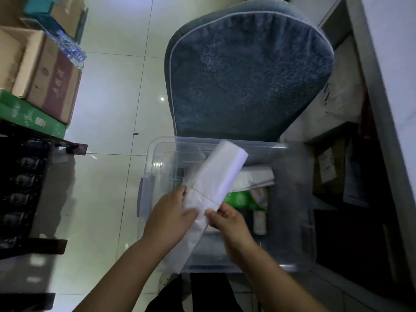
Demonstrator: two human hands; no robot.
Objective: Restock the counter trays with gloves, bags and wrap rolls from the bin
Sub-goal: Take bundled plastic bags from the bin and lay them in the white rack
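Observation:
A bundle of white plastic bags (pixel 221 171), tied with a thin rubber band, is held slanted above the clear plastic bin (pixel 153 167). My left hand (pixel 168 218) grips the bundle's lower part from the left. My right hand (pixel 228 220) pinches the rubber band at the bundle's right side. Inside the bin lie a green packet (pixel 244 200), another white bag stack (pixel 254 177) and a small white roll (pixel 259 222).
A blue cushioned chair (pixel 247 75) stands behind the bin. Cardboard boxes (pixel 45 79) and a dark crate (pixel 20 188) line the left side. A counter edge and shelf with packages (pixel 333 163) run along the right. Glossy tiled floor (pixel 108 172) lies between.

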